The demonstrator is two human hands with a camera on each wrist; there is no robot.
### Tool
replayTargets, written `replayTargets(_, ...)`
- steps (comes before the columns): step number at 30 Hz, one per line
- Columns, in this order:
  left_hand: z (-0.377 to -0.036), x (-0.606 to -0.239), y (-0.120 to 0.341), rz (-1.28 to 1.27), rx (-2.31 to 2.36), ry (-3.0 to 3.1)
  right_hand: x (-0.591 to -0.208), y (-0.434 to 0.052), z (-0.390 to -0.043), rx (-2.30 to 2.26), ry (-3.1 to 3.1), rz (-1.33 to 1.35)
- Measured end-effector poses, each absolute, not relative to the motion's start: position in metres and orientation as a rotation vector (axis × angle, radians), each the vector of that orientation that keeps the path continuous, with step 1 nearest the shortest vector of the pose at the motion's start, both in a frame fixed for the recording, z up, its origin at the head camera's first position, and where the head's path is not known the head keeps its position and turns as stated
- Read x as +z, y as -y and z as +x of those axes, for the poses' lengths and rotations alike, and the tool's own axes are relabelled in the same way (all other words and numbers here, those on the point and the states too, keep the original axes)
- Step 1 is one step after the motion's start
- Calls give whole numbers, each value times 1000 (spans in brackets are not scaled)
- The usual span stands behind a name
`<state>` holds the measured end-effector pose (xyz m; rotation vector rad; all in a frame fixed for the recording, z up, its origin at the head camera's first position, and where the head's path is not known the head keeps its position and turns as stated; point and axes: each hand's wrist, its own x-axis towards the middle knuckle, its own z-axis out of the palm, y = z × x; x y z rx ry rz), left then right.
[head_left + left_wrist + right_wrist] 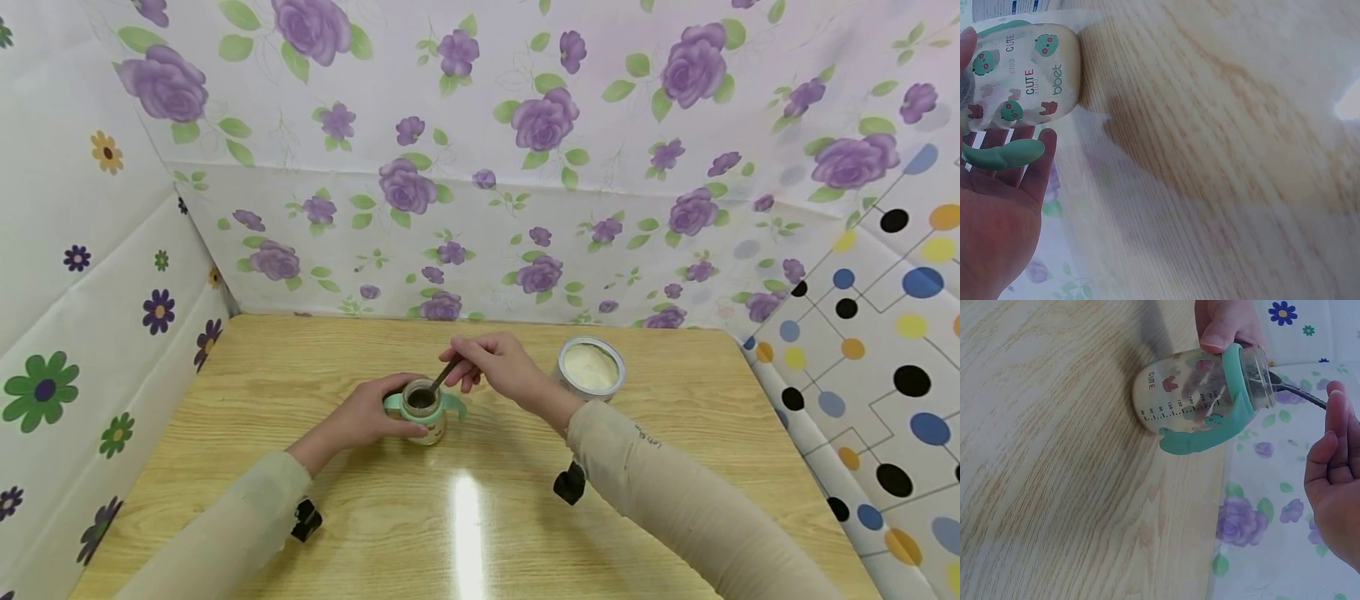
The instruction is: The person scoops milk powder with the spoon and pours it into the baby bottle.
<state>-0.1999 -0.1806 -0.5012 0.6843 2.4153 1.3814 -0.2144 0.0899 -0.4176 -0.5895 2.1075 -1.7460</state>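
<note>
A small clear baby bottle (424, 411) with green handles and printed cartoon figures stands open-topped on the wooden table (300, 375). My left hand (372, 417) grips its side; the left wrist view shows the bottle (1025, 72) against my fingers (1019, 172). My right hand (495, 365) pinches a metal spoon (442, 377) whose bowl dips into the bottle's mouth. In the right wrist view the spoon (1300, 392) enters the bottle (1204, 390), with my right hand (1335, 481) beside it and left fingers (1225, 325) behind.
An open round tin (590, 368) of pale powder stands just right of my right hand. Flower-patterned sheets wall the table at the back and left, a dotted sheet (870, 350) at the right. A bright glare spot (467, 517) lies on the near tabletop.
</note>
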Motion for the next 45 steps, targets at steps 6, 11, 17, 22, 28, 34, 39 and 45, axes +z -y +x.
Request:
replayTargets(6,-199,-500,180,684,1390,-2411,-420,-88,-214,-1777,-2160,-552)
replayTargets(11,-200,-501,181,693,1387,-2417,-421,-88,-213,-1795,-2172,-554)
replayTargets(17,-200,-501,181,692,1375,-2428,-420,-92,-209,-1808,-2143,-617)
replayTargets(22,-201,-501,180,683,1375,-2420,-418,-97,-206,-1778,-2146,-665)
replayTargets(28,-201,-501,180,691,1371,-2428,-418,-97,-205,-1777,-2147,-656)
replayTargets(34,-199,-501,181,674,1366,-2437,-419,-95,-207,-1939,-2059,-488)
replayTargets(39,-199,-500,181,659,1371,-2420,-415,-103,-210,-2125,-1885,-332)
replayTargets(45,-199,-500,182,684,1359,-2424,-403,-125,-211,-2324,-1651,-112)
